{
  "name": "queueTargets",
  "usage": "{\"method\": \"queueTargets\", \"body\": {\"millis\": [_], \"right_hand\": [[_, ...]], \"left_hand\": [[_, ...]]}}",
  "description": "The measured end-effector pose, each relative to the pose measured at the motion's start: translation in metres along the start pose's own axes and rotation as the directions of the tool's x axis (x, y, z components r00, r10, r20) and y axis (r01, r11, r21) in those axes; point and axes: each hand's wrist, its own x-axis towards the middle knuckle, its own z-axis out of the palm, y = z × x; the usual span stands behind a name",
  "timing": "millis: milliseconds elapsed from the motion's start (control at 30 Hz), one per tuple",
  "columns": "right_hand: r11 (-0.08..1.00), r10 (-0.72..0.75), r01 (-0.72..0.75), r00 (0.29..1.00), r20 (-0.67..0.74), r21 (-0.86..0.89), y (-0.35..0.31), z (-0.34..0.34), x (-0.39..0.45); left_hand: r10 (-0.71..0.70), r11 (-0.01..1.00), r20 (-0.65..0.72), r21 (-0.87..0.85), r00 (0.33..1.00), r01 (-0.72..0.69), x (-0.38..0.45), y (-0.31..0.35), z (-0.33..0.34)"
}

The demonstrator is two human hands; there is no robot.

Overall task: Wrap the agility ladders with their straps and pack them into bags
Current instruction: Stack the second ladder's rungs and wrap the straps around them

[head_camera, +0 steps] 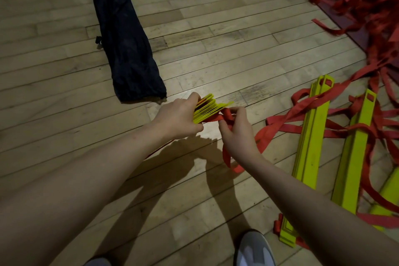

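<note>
My left hand (177, 117) grips the end of a stacked bundle of yellow ladder rungs (208, 108), held above the wooden floor. My right hand (236, 128) pinches the red strap (225, 117) right beside that bundle, and the strap hangs down under my right wrist and trails off to the right. A dark navy bag (125, 36) lies flat on the floor beyond my left hand.
More yellow rungs (308, 136) tangled in red straps (367, 127) lie on the floor at the right. A heap of red straps (367, 4) covers a dark red mat at the top right. My grey shoe (254, 248) shows at the bottom edge.
</note>
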Motion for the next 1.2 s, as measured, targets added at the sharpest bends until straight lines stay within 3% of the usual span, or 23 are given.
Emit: {"method": "queueTargets", "body": {"millis": [67,233,367,533,767,1000,1100,1200], "right_hand": [[0.998,0.047,-0.047,0.999,0.014,-0.031,0.001,0.002,0.001],[0.983,0.141,-0.148,0.988,0.070,0.109,0.000,0.003,0.003],[0.888,0.271,-0.323,0.942,0.197,0.326,0.001,0.004,0.006],[0.836,0.315,-0.421,0.893,0.321,0.352,0.000,0.000,0.005],[0.851,0.313,-0.359,0.933,0.178,0.384,0.002,-0.001,0.003],[0.805,0.270,-0.354,0.933,0.238,0.476,0.001,-0.004,-0.003],[0.814,0.309,-0.365,0.931,0.196,0.451,0.002,0.000,-0.003],[0.776,0.382,-0.404,0.912,0.150,0.484,0.002,0.002,-0.003]], "left_hand": [[-0.007,1.000,-0.014,-0.012,1.000,0.007,0.001,0.001,0.000],[-0.042,0.992,-0.010,-0.121,0.999,0.040,0.006,0.006,-0.006],[-0.026,0.998,0.025,-0.057,0.999,0.027,0.006,0.014,-0.003],[-0.067,0.993,0.040,-0.094,0.997,0.071,0.000,0.021,0.004],[-0.068,0.996,0.026,-0.064,0.997,0.070,-0.004,0.028,0.009],[-0.111,0.991,-0.051,0.073,0.993,0.114,-0.008,0.036,0.023],[-0.082,0.996,-0.005,0.036,0.997,0.082,-0.012,0.039,0.026],[0.042,0.997,0.114,-0.076,0.993,-0.034,-0.015,0.029,0.013]]}}
